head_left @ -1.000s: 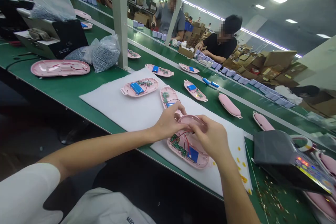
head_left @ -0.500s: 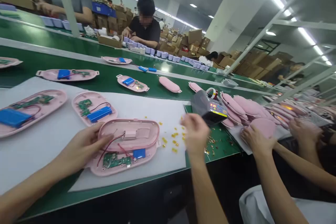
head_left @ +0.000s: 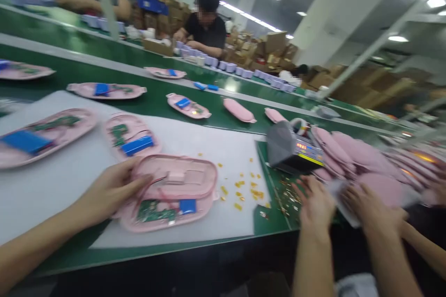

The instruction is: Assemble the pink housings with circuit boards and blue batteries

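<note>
Our left hand [head_left: 111, 190] lies with its fingers together and stretched out, the tips on the rim of a pink plastic case's upper shell [head_left: 177, 176], pinching nothing that we can see. The case sits open on a white foam sheet [head_left: 237, 222], near the sheet's front edge. Its upper shell overlaps the lower shell [head_left: 167, 227], which holds a green circuit board [head_left: 151, 211], a blue battery [head_left: 187, 206] and thin red wires [head_left: 153, 181].

Our right hand [head_left: 313, 204] is blurred, its fingers seemingly spread, just off the sheet's right edge and over foil scraps [head_left: 284, 195] on the green tabletop [head_left: 156, 106]. Small amber tape bits [head_left: 240, 190] dot the sheet near that edge. A second open case [head_left: 130, 137] lies on the sheet behind ours, with a third [head_left: 45, 132] to its left. Right of the sheet stands a grey tape dispenser [head_left: 291, 148] with a lit red display, and beyond it rises a pile of pink shells [head_left: 362, 158]. A co-worker's hand [head_left: 372, 209] rests on a pale sheet of film [head_left: 343, 199] at that pile's front.
</note>
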A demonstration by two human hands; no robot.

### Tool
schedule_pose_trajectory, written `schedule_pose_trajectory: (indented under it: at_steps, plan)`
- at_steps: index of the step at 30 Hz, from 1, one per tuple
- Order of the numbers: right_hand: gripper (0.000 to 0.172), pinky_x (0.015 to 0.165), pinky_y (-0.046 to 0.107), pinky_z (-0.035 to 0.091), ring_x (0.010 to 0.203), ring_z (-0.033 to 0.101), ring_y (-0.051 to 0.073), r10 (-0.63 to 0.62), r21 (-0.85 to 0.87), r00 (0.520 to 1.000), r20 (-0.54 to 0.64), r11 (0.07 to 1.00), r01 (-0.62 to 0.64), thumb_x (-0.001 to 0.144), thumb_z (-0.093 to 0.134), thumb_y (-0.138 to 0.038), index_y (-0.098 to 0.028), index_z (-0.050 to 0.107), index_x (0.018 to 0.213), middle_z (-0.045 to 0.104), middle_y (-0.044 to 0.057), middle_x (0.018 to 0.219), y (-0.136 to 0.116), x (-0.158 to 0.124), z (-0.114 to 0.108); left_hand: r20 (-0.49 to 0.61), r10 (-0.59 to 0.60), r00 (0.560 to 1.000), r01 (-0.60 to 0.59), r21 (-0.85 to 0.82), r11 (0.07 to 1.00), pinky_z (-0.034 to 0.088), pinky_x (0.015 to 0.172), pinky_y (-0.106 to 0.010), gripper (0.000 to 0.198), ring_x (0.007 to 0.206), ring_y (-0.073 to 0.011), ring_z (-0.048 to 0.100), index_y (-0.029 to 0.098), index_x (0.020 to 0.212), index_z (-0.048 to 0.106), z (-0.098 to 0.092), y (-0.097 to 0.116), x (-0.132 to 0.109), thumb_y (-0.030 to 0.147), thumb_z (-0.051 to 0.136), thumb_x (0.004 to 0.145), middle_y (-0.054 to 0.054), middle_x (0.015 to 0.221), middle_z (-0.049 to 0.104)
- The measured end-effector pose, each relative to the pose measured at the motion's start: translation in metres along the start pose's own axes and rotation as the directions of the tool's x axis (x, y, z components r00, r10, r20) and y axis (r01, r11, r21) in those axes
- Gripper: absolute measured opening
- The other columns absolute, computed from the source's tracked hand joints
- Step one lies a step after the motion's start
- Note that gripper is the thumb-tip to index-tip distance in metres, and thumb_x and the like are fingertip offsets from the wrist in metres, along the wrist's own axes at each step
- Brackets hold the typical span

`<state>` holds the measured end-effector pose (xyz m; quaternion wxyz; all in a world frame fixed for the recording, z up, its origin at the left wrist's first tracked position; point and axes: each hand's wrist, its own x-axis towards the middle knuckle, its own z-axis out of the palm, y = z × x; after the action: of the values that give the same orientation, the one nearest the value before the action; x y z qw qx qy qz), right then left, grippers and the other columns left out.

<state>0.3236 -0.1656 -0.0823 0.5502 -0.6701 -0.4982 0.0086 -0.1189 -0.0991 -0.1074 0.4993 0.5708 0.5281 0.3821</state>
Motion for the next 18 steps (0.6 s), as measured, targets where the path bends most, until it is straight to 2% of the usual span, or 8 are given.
schedule_pose_trajectory:
  at_steps: [3,4,5,8,9,10,13,18]
  plan:
    - [0.027,0.071,0.044,0.056,0.08,0.062,0.022,-0.012,0.225,0.995,0.101,0.974,-0.011,0.089,0.056,-0.049,-0.023,0.058,0.082,0.059,0.008,0.087,-0.055,-0.029,0.063,0.085,0.105,0.991,-0.099,-0.071,0.993,0.055,0.064,-0.028,0.034,0.078,-0.0234,0.065,0.015,0.09,0.069,0.002,0.007,-0.001,0.046,0.072,0.076,-0.005,0.084,0.071]
    - [0.022,0.077,0.043,0.056,0.089,0.062,0.022,-0.101,0.266,0.97,0.219,0.963,0.04,0.09,0.057,-0.043,-0.023,0.059,0.084,0.06,0.008,0.096,-0.081,-0.037,0.083,0.116,0.123,0.986,-0.11,-0.111,0.988,0.056,0.067,-0.029,0.031,0.08,-0.0226,0.065,0.014,0.093,0.069,0.001,0.008,0.0,0.042,0.07,0.078,-0.006,0.087,0.071]
    - [0.017,0.081,0.041,0.055,0.098,0.061,0.023,-0.238,0.286,0.897,0.373,0.949,0.132,0.092,0.057,-0.039,-0.023,0.06,0.086,0.06,0.008,0.106,-0.107,-0.043,0.102,0.14,0.14,0.98,-0.12,-0.145,0.982,0.055,0.07,-0.029,0.029,0.082,-0.0218,0.065,0.014,0.095,0.069,0.0,0.007,0.001,0.039,0.068,0.08,-0.006,0.089,0.071]
    - [0.019,0.079,0.035,0.053,0.102,0.06,0.021,-0.535,0.299,0.416,0.735,0.807,0.509,0.098,0.047,-0.031,-0.022,0.061,0.09,0.057,0.009,0.123,-0.171,-0.054,0.154,0.185,0.196,0.963,-0.159,-0.197,0.967,0.055,0.075,-0.031,0.027,0.087,-0.0213,0.065,0.013,0.103,0.067,-0.004,0.003,0.001,0.03,0.063,0.083,-0.006,0.093,0.07]
    - [0.021,0.076,0.033,0.052,0.101,0.06,0.021,-0.547,0.293,0.299,0.782,0.746,0.598,0.098,0.044,-0.029,-0.021,0.061,0.089,0.056,0.009,0.125,-0.183,-0.055,0.169,0.2,0.215,0.956,-0.174,-0.204,0.963,0.054,0.077,-0.032,0.027,0.089,-0.0215,0.065,0.012,0.105,0.066,-0.005,0.001,0.0,0.028,0.062,0.084,-0.007,0.094,0.07]
    - [0.022,0.074,0.033,0.052,0.102,0.059,0.021,-0.547,0.277,0.231,0.805,0.69,0.668,0.099,0.042,-0.027,-0.021,0.06,0.088,0.056,0.01,0.126,-0.19,-0.056,0.181,0.213,0.234,0.949,-0.189,-0.211,0.959,0.054,0.079,-0.032,0.027,0.09,-0.0219,0.065,0.011,0.105,0.066,-0.006,-0.001,-0.001,0.026,0.06,0.084,-0.007,0.095,0.069]
    - [0.021,0.069,0.031,0.05,0.107,0.057,0.023,-0.547,0.208,0.162,0.821,0.552,0.808,0.098,0.042,-0.024,-0.02,0.059,0.086,0.057,0.01,0.125,-0.192,-0.058,0.2,0.235,0.297,0.925,-0.241,-0.24,0.94,0.052,0.077,-0.03,0.023,0.089,-0.0213,0.064,0.011,0.103,0.065,-0.007,-0.007,0.0,0.021,0.057,0.084,-0.006,0.092,0.068]
    - [0.022,0.064,0.029,0.046,0.099,0.058,0.021,-0.616,0.139,0.134,0.777,0.375,0.917,0.098,0.044,-0.024,-0.02,0.063,0.087,0.062,0.009,0.112,-0.188,-0.065,0.2,0.241,0.325,0.914,-0.245,-0.309,0.919,0.042,0.058,-0.022,0.007,0.066,-0.0133,0.054,0.012,0.084,0.058,-0.006,-0.015,0.003,0.011,0.053,0.079,0.001,0.072,0.056]
